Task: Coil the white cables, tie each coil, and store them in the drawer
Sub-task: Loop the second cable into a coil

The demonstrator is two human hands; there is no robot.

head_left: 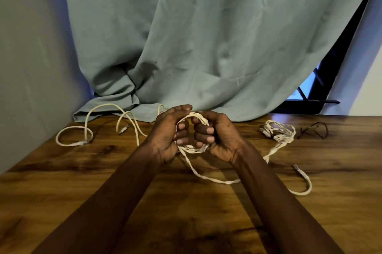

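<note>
Both hands hold a small coil of white cable above the middle of the wooden table. My left hand grips its left side and my right hand grips its right side, fingers curled through the loops. A loose tail of this cable hangs down and runs right under my right forearm to a plug end. A loose uncoiled white cable sprawls at the back left. A bundled white coil lies at the back right. No drawer is in view.
A grey-green curtain hangs behind the table and drapes onto its back edge. Thin dark ties lie right of the bundled coil. A grey wall closes the left side. A dark window frame shows at the far right.
</note>
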